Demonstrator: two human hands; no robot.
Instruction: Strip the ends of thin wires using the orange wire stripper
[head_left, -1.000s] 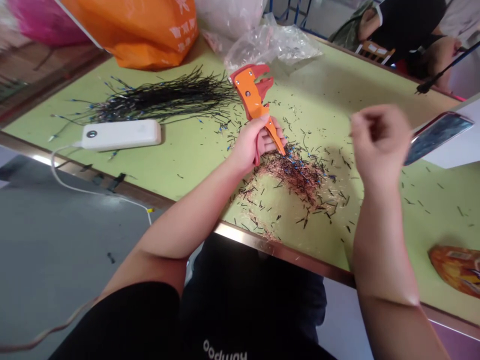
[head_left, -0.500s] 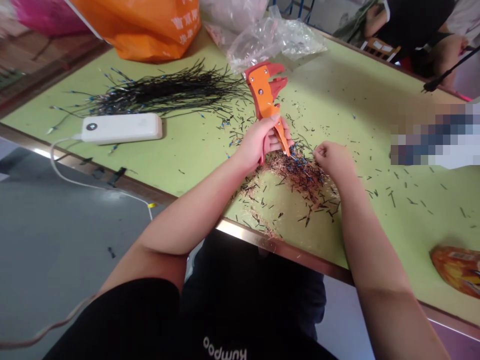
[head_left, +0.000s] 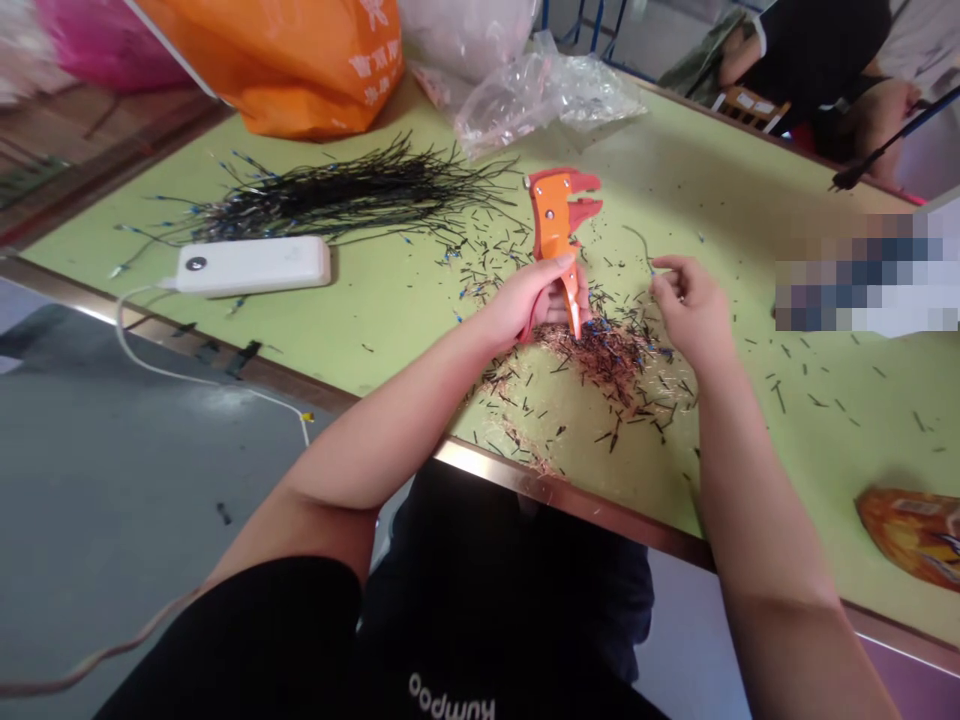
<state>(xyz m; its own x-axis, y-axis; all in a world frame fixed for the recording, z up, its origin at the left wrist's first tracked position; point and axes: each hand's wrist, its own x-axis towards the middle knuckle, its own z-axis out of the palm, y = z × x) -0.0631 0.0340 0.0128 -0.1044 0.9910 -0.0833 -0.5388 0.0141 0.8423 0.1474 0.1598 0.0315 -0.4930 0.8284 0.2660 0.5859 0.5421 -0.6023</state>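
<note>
My left hand is closed around the handles of an orange and red wire stripper, its jaws pointing away from me and apart. To its right, my right hand pinches a short black wire between thumb and fingers; the wire's free end sticks up and to the left. Below both hands lies a heap of copper strands and black insulation scraps, with blue bits in it. A bundle of black wires with blue ends is spread on the table at the far left.
A white power bank with a cable lies near the left table edge. Behind are an orange bag and clear plastic bags. An orange snack packet is at the right. A person sits beyond the table.
My right hand has moved up and right, away from the scrap heap, and its wire now shows. The wire stripper has shifted slightly right and nearer to me.
</note>
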